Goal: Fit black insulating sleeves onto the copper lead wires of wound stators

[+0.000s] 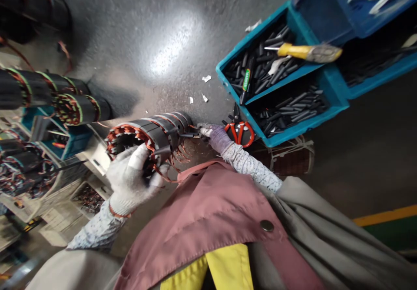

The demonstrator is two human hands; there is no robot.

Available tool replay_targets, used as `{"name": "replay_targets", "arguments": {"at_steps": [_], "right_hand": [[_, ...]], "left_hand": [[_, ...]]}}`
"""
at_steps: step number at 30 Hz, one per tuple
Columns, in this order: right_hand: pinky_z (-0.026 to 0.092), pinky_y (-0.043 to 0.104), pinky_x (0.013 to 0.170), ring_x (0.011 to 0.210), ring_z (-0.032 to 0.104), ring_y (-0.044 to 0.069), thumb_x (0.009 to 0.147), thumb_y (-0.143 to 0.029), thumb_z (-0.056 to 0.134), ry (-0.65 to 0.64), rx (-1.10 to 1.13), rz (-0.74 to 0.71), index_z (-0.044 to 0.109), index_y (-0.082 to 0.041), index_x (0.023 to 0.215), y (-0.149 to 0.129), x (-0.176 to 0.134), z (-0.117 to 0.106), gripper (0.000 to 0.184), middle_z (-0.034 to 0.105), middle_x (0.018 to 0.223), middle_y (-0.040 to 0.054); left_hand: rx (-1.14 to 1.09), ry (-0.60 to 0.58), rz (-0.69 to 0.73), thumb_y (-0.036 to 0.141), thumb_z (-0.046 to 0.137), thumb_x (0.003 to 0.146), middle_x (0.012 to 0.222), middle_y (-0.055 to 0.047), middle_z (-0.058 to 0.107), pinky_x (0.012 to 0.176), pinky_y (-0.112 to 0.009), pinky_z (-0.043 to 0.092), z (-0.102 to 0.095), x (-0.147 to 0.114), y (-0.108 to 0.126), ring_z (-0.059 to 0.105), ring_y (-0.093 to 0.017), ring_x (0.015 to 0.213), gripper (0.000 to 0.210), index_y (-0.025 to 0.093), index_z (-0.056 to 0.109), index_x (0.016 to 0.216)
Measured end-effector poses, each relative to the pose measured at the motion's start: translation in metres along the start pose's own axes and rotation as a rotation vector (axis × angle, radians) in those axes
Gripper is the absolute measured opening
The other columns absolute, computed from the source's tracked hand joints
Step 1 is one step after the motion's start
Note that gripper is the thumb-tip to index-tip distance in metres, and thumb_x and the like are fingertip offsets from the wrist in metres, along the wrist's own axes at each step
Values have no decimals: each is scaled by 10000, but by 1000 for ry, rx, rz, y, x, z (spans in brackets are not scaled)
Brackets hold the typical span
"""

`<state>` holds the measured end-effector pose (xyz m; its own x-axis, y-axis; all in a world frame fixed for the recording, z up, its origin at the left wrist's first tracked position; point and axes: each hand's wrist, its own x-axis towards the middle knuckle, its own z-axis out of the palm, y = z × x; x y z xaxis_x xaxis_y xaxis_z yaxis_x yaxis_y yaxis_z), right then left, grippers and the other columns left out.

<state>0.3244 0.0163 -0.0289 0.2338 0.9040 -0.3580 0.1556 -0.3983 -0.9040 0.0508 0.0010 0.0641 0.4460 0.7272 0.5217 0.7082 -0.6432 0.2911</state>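
Observation:
A motor stator (159,129) lies on the grey work surface, its dark core banded with copper windings. My left hand (130,179), in a white glove, grips its near-left open end, thumb at the copper coil rim. Loose copper leads (180,153) stick out from the side facing me. At the stator's right end my right hand (216,138), in a greyish-purple glove, is closed with its fingers together. A thin dark piece (189,135) runs between those fingertips and the stator; its kind is unclear. Red-handled cutters (239,131) lie just beyond the right hand.
Teal bins (270,140) at right hold short black tubes. A yellow-handled screwdriver (302,52) and a black-and-green marker (247,79) rest on them. More stators (81,108) stand at left, near crates (58,216). White scraps (206,78) dot the surface.

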Motion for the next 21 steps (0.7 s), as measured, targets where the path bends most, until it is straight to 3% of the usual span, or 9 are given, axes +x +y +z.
{"name": "replay_targets", "arguments": {"at_steps": [2, 5, 7, 11, 14, 17, 21], "right_hand": [[593, 331, 667, 714, 694, 199, 817, -362, 741, 15, 45, 53, 784, -214, 994, -1, -3, 2, 235, 767, 803, 48], [517, 274, 491, 508, 601, 140, 829, -398, 730, 24, 100, 122, 770, -194, 1048, 0, -8, 3, 302, 722, 705, 18], [525, 269, 516, 527, 613, 137, 841, -412, 718, 40, 125, 122, 768, -189, 1033, 0, -9, 2, 299, 716, 704, 14], [586, 311, 752, 777, 702, 180, 822, -376, 749, 30, 239, 110, 766, -190, 960, -1, -5, 3, 232, 761, 828, 49], [557, 266, 602, 640, 661, 146, 818, -322, 752, 17, 307, 177, 737, -177, 906, -1, -5, 5, 170, 742, 771, 38], [444, 203, 429, 457, 548, 94, 827, -277, 724, 85, 287, 187, 694, -167, 816, -1, -7, 7, 115, 654, 613, -24], [516, 192, 502, 571, 635, 103, 788, -259, 749, 145, 322, 104, 699, -178, 824, 1, -7, 10, 102, 696, 690, -25]], "left_hand": [[-6, -8, -4, 439, 665, 789, 936, -94, 772, 696, -420, 591, -1, 1, 1, 758, -309, 859, 484, 310, 620, 1252], [6, 40, 68, 416, 661, 806, 896, -104, 762, 660, -388, 582, -1, 3, 2, 758, -302, 820, 490, 262, 596, 1265], [15, 60, 106, 415, 654, 817, 862, -111, 754, 643, -363, 573, -1, 5, 2, 758, -298, 800, 473, 216, 594, 1242], [22, 59, 120, 399, 651, 829, 848, -135, 746, 647, -345, 565, -1, 7, 2, 753, -295, 791, 439, 164, 609, 1198], [-5, 65, 114, 409, 651, 818, 853, -124, 745, 654, -348, 563, 0, 7, 2, 747, -288, 785, 458, 169, 623, 1206], [-26, 61, 91, 429, 661, 800, 841, -99, 742, 667, -362, 569, 1, 6, 1, 739, -277, 773, 484, 198, 636, 1224], [-30, 67, 84, 432, 682, 790, 809, -79, 733, 698, -377, 585, 4, 3, -3, 741, -276, 791, 498, 202, 632, 1228]]}}
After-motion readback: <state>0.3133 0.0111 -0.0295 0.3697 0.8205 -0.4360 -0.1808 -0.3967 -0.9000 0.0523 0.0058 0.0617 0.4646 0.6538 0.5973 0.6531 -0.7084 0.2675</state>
